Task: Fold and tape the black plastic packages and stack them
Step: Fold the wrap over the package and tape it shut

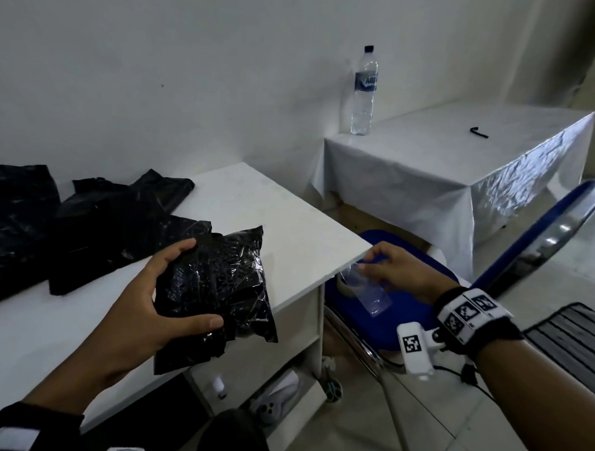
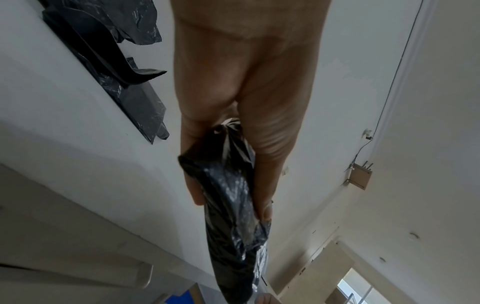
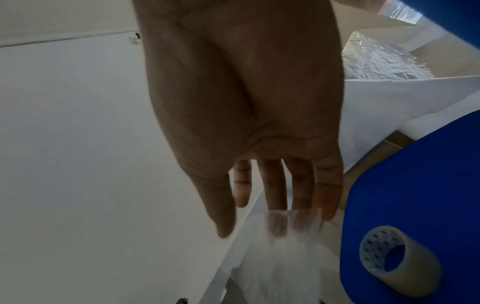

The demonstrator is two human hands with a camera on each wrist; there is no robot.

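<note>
A folded black plastic package (image 1: 217,289) (image 2: 228,195) hangs just over the front right corner of the white table (image 1: 289,232). My left hand (image 1: 190,283) (image 2: 223,201) grips it, thumb on top near the front and fingers curled round its far edge. My right hand (image 1: 371,266) (image 3: 259,205) hovers right of that corner, above the blue chair seat (image 1: 410,319). A strip of clear tape (image 1: 366,290) (image 3: 293,222) sticks to its straight fingertips, with the thumb apart. The tape roll (image 3: 394,265) lies on the chair seat (image 3: 415,185).
Several loose black bags (image 1: 104,225) (image 2: 124,78) lie in a heap on the table's left. Behind stands a cloth-covered table (image 1: 422,173) with a water bottle (image 1: 364,88) and a small black tool (image 1: 478,131). The chair's backrest (image 1: 542,237) rises at right.
</note>
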